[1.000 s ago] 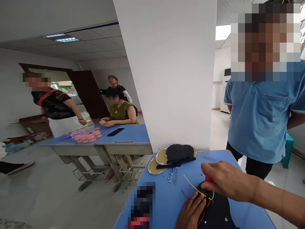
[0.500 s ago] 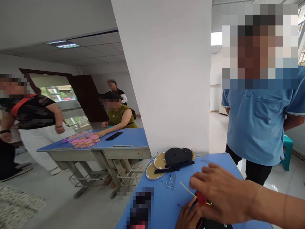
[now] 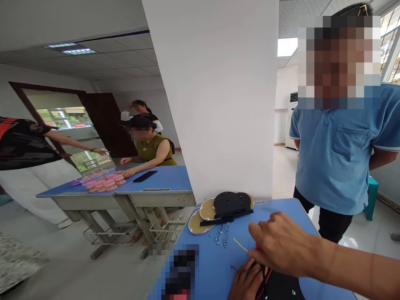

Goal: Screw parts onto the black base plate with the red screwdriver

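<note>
My right hand [image 3: 281,246] is closed around a red-handled screwdriver [image 3: 258,246], most of its handle hidden by the fingers. A dark shaft points down towards a black plate [image 3: 283,285] at the bottom of the view. My left hand [image 3: 245,281] holds the plate's left edge, fingers bent and partly hidden. Red and black wires run over the plate beside these fingers, and silver screws show on its surface. A thin yellow wire [image 3: 240,244] sticks out left of my right hand. Loose screws [image 3: 222,237] lie on the blue table [image 3: 218,266] beyond my hands.
Black round housings [image 3: 229,204] and tan discs [image 3: 200,223] are stacked at the table's far edge, before a white pillar [image 3: 215,96]. A person in a blue shirt [image 3: 337,158] stands at the right. Another person sits at a desk with pink items [image 3: 104,182] and a phone [image 3: 145,176].
My right hand's grip has turned on the screwdriver, so less red handle and more dark shaft shows. More of the black plate is visible. The person at far left now reaches out an arm.
</note>
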`<state>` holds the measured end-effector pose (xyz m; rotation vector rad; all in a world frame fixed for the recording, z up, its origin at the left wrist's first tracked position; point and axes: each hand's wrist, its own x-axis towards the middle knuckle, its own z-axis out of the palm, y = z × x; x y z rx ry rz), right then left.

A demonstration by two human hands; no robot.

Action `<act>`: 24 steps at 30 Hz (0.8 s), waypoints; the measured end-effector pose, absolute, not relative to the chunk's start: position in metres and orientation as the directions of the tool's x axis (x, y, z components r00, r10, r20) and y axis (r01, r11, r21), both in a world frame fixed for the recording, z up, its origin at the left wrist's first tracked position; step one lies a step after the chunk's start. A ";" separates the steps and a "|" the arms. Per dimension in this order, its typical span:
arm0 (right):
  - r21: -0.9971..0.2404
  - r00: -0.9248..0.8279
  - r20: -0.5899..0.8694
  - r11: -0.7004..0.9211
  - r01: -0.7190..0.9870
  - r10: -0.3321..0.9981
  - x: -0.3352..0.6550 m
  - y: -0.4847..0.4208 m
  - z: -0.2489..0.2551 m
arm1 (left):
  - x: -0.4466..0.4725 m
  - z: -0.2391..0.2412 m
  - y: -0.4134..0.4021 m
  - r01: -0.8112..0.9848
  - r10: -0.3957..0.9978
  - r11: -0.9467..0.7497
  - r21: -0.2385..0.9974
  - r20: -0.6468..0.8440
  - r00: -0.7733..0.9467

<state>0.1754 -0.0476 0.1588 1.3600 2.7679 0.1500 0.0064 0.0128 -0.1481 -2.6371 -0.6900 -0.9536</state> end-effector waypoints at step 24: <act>-0.642 -0.438 0.082 0.384 0.664 0.895 0.229 -0.077 0.151 | 0.016 -0.174 0.036 0.421 0.220 -0.890 -0.175 0.644 0.733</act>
